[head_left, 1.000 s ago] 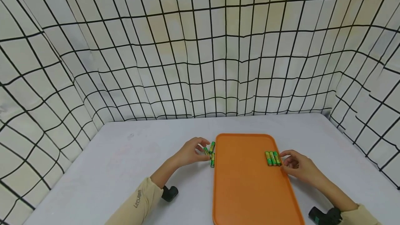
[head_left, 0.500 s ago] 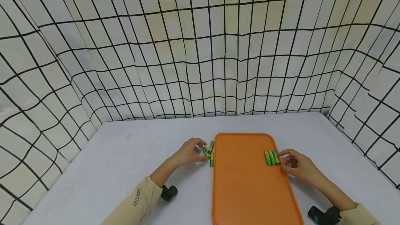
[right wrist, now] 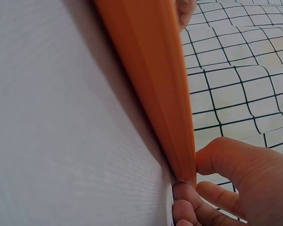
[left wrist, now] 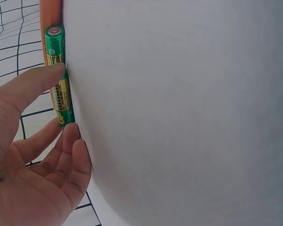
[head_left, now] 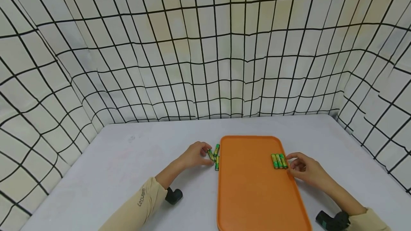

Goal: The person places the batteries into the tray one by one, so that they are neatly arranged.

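Observation:
Three green-and-yellow AA-type batteries (head_left: 217,164) lie loosely together on the table along the left edge of an orange tray (head_left: 253,195). My left hand (head_left: 193,155) is beside them, thumb and forefinger loosely bent near the two ends of the leftmost battery (head_left: 211,155). In the left wrist view the thumb crosses in front of green battery casing (left wrist: 62,94), and a fingertip sits near its lower end. Three more batteries (head_left: 279,161) stand side by side in a row on the tray's right side. My right hand (head_left: 306,169) rests against the tray rim next to that row, fingers loosely bent.
A white table (head_left: 144,152) carries the tray. White padding under black netting (head_left: 192,63) walls in the back and both sides. A black wrist camera (head_left: 173,196) sits on the left wrist and another (head_left: 332,220) on the right wrist.
The left fingers have drawn back slightly to the left, and more of the leftmost battery shows between them. The right hand and its row of batteries stay put; the view shifts slightly.

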A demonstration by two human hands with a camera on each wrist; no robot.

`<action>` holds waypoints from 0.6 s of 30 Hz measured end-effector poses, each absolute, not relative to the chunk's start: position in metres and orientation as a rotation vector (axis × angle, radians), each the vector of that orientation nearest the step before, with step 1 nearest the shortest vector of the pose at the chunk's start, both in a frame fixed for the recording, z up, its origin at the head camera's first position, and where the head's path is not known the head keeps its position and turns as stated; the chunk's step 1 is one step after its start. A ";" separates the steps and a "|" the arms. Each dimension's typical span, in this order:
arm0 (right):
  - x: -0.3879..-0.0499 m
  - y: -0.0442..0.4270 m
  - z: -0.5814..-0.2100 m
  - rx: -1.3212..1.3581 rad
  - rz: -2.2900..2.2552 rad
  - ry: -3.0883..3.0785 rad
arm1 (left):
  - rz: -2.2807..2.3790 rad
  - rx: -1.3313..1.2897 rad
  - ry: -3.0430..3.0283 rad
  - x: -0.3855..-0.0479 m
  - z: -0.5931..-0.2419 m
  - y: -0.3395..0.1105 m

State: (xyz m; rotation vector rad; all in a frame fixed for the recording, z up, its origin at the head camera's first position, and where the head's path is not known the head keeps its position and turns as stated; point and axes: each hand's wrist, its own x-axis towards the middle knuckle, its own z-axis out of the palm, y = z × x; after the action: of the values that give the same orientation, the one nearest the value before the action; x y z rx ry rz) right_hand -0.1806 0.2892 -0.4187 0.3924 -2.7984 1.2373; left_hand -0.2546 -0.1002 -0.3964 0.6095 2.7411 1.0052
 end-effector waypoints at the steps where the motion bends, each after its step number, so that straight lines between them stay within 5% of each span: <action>1: -0.180 0.289 -0.419 0.396 1.239 -2.796 | 1.002 0.609 2.743 -0.254 -0.397 -0.100; 18: -0.180 0.290 -0.420 0.449 1.211 -2.760 | 0.980 0.631 2.762 -0.256 -0.398 -0.100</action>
State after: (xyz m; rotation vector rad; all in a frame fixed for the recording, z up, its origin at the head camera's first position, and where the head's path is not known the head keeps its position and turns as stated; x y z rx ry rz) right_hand -0.1802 0.2899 -0.4198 0.4488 -2.7598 1.2107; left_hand -0.2559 -0.1002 -0.3975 0.6308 2.7622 0.9798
